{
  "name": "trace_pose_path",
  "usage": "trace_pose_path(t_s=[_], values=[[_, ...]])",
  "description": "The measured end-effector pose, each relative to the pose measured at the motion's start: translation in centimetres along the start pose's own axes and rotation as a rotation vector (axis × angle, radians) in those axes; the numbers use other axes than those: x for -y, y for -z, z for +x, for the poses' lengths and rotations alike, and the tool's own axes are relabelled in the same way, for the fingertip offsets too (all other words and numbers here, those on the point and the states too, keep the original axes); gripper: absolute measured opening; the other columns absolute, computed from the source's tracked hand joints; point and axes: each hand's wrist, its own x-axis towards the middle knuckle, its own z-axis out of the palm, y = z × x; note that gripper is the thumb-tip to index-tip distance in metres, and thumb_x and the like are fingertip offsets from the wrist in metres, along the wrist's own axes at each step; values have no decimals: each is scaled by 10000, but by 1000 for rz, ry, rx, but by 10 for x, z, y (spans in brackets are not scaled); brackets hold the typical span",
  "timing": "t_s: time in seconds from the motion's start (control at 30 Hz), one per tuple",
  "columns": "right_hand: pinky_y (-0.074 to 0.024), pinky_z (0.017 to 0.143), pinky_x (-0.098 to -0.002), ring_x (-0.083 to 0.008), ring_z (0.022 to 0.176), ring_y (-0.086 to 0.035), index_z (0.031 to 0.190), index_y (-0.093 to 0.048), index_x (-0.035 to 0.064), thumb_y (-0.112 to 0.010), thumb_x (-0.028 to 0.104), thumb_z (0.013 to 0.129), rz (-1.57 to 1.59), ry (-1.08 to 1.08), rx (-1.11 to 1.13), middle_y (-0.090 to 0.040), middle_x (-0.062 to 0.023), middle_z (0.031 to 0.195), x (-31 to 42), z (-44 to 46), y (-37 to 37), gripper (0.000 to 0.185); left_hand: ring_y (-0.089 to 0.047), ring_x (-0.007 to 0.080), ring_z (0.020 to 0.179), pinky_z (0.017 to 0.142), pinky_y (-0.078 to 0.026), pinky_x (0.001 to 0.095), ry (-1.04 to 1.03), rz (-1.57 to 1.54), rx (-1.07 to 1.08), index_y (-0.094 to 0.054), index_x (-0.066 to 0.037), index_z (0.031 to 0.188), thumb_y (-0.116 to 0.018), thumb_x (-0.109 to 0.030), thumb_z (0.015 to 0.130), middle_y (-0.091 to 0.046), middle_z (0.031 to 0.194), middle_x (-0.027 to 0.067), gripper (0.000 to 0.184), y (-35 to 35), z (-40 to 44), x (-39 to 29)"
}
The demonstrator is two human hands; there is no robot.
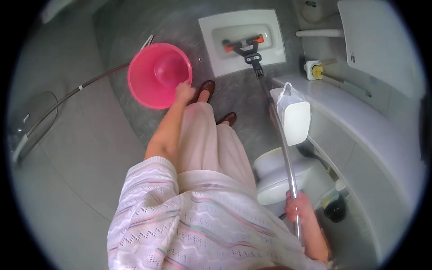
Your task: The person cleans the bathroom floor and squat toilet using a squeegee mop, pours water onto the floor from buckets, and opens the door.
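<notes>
My left hand (184,92) is closed on the near right rim of a pink bucket (136,85), which looks tilted with its mouth towards me; I see no water in it. In my right fist (299,206) is the metal pole of a squeeze mop (288,162). The pole runs forward to a dark mop head with orange ends (245,43), which lies over the white squat toilet basin (213,60) set in the floor. Whether the head touches the basin's bottom I cannot tell.
A white trash bin with a bag (297,122) hangs beside the pole, by the pale ledge (355,117). A white toilet (274,180) stands near my right leg. A yellow-headed brush (317,71) is at the right wall. A metal rail (81,87) runs along the left.
</notes>
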Motion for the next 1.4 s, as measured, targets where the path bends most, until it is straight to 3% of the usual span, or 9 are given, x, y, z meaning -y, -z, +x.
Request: trace_pose_path(t_s=[0.4,0.53,0.6,0.7,0.8,0.93,1.1,1.2,1.4], values=[[-327,300,-222,-84,339,-325,936,-447,22,-448,14,725,-342,66,-154,-381,-6,522,170,52,-30,211,-515,316,1051,887,-401,375,505,-243,69,-571,-32,1062,-536,-280,712,-577,1060,190,430,-51,-10,242],[-385,333,-278,-119,383,-440,967,-490,4,-520,60,733,-1211,70,-498,-453,-20,569,241,42,-6,243,-519,219,968,750,-436,384,533,-470,-18,-483,-25,1156,-634,-263,681,-536,1090,135,553,-32,-13,238],[-418,380,-311,-170,400,-495,988,-527,-34,-579,71,683,-1498,233,-921,-544,-94,631,281,37,45,327,-492,206,957,725,-431,401,612,-688,0,-471,-41,1151,-644,-270,685,-502,1091,122,547,-36,-4,260],[-461,570,-350,-215,580,-580,990,-583,32,-653,151,594,-2001,303,-840,-582,-121,643,317,25,44,419,-467,189,916,680,-428,407,959,-961,-138,-479,-64,1107,-641,-275,705,-469,1059,106,482,-32,4,248],[-451,642,-377,-268,691,-592,974,-597,72,-623,175,624,-2204,91,-975,-599,-124,691,322,35,33,366,-512,232,831,725,-425,481,991,-1202,-220,-508,-75,1078,-568,-223,774,-540,819,83,343,-31,14,245],[-460,665,-363,-314,788,-594,1022,-595,134,-527,120,698,-2124,656,-1170,-617,-140,801,343,-1,31,331,-497,176,654,586,-461,369,881,-1557,-175,-525,-114,964,-567,-211,790,-502,748,43,204,-61,32,301],[-374,828,-535,-244,1032,-522,1122,-541,214,-555,163,740,-2030,2,-1511,-572,-41,1074,345,27,40,386,-533,166,627,574,-485,301,975,-1609,-209,-546,-101,912,-573,-243,818,-533,701,22,172,-30,23,243],[-290,869,-616,-231,1125,-441,1182,-485,233,-592,174,731,-1979,-123,-1617,-531,-13,1142,346,50,82,467,-565,167,650,589,-497,289,831,-1616,-155,-551,-93,900,-575,-244,827,-565,711,30,170,-14,28,224],[-267,917,-595,-220,1161,-381,1263,-370,220,-648,169,695,-1984,287,-1528,-441,0,1237,326,56,68,635,-587,168,644,557,-504,276,539,-1518,-68,-550,-82,843,-597,-210,818,-583,712,46,139,39,43,176]])
